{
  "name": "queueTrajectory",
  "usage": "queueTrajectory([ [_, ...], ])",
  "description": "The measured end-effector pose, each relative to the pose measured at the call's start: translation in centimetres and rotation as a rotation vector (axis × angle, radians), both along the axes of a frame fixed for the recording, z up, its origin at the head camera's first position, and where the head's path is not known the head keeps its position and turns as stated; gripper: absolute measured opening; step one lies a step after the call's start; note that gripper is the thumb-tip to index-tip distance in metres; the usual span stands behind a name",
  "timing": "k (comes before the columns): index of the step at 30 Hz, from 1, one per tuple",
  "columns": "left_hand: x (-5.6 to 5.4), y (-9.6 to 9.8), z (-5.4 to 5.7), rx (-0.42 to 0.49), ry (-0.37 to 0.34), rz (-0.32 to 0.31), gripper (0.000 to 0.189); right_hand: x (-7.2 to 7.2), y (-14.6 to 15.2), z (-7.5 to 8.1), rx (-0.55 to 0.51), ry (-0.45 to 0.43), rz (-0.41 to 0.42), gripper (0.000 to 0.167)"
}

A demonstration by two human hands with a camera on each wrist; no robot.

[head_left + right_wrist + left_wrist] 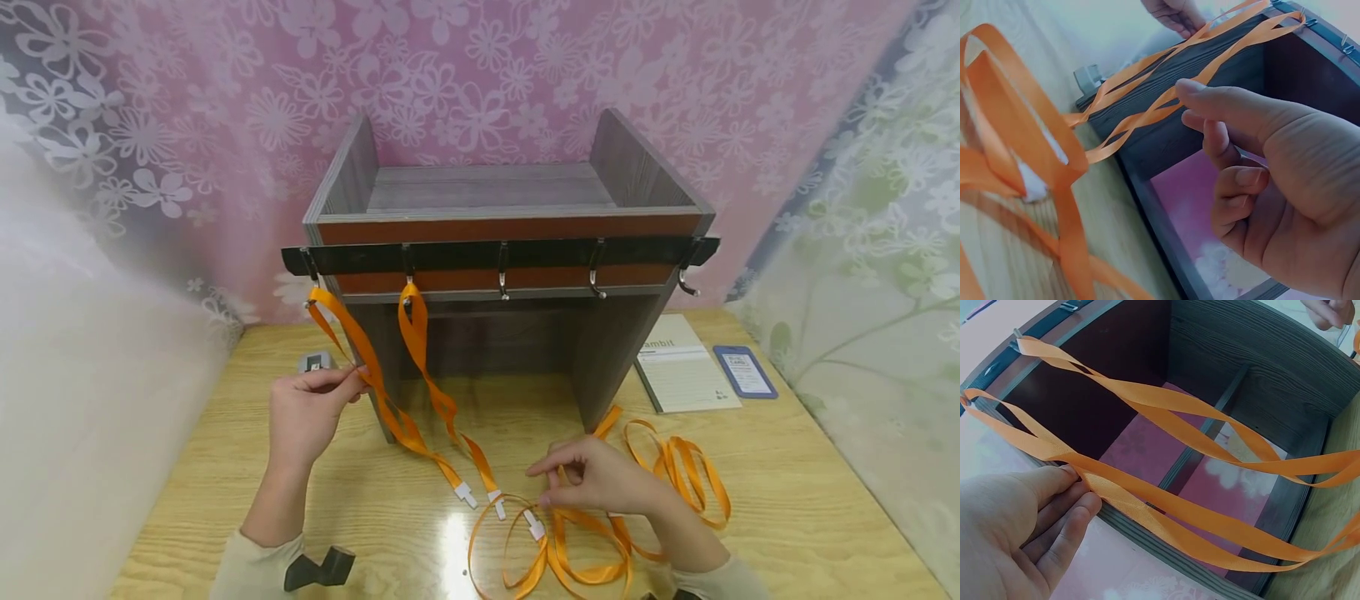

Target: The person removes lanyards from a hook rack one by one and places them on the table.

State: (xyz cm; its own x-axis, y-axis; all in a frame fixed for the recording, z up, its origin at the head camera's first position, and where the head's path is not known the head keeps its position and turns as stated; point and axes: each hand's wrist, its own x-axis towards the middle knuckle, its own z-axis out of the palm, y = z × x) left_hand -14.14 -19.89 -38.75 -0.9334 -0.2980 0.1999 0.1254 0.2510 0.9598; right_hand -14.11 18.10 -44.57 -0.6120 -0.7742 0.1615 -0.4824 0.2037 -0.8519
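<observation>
Two orange lanyards hang from the two leftmost hooks of a black hook rail [457, 256]. My left hand [311, 412] pinches the strap of the outer lanyard [363, 343] between thumb and fingers, a little below its hook. The second lanyard [441, 402] hangs beside it, untouched. Both end in white clips [465, 494] near the tabletop. Over a loose heap of more orange lanyards [592, 575] hovers my right hand [600, 479]. Its fingers are loosely bent with nothing between them, as the right wrist view [1272, 181] shows.
The rail is fixed along the front of a grey wooden shelf unit [495, 187]; its other three hooks bear nothing. At right lie a notepad [686, 371] and a blue badge holder [745, 372]. A small grey object [315, 361] sits behind my left hand.
</observation>
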Motion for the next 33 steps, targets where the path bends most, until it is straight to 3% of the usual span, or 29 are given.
queueTrajectory([
  [15, 0.0, -0.2, 0.3, -0.009, -0.045, 0.002, 0.023, 0.5, -0.3, 2.2, -0.122, 0.016, -0.207, 0.031],
  [22, 0.3, 0.0, 0.3, 0.037, -0.077, -0.012, 0.023, 0.8, 0.6, 2.6, -0.238, 0.093, -0.321, 0.036],
  [33, 0.1, 0.0, 0.4, 0.032, -0.087, -0.021, 0.023, 1.0, 3.2, 3.2, -0.333, 0.075, -0.589, 0.031],
])
